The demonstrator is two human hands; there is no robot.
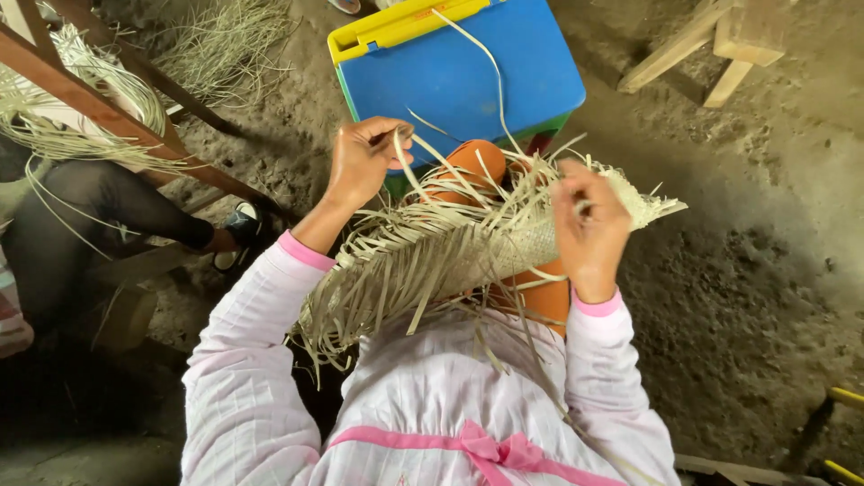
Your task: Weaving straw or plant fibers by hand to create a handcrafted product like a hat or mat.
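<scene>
Fingers pinched on straw strand, woven mat alongside.

1. No packages, labels, signs or screens show anywhere in the frame.

Single head cam, looks steeply down over wearer's chest, close on lap and hands; dirt floor fills rest. No 2nd view.
</scene>
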